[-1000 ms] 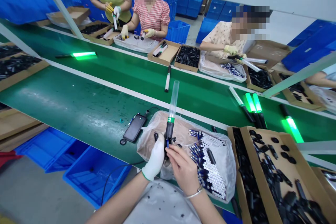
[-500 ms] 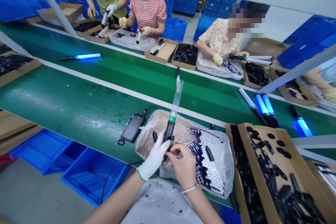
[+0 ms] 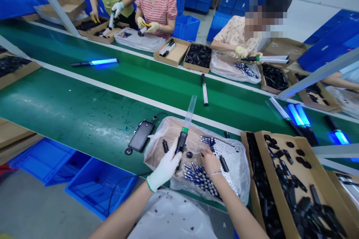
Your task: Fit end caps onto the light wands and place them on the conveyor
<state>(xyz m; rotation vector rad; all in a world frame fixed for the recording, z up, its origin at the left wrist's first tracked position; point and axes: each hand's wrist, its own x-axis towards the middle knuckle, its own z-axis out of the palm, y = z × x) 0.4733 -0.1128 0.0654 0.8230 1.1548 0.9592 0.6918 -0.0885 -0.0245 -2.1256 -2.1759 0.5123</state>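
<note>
The left hand (image 3: 165, 166), gloved, keeps its grip closed round the handle of an unlit wand (image 3: 182, 140), held over the plastic sheet (image 3: 168, 130) on the green surface (image 3: 84, 108). Clear tube and green collar are already joined to the handle; its lower end (hidden by the glove) can't be judged. The bare right hand (image 3: 211, 162) bends its fingers beside the batteries (image 3: 199, 180); whether it pinches one, I cannot tell. The wand looks part-built, with a round black cap (image 3: 189, 154) lying loose.
</note>
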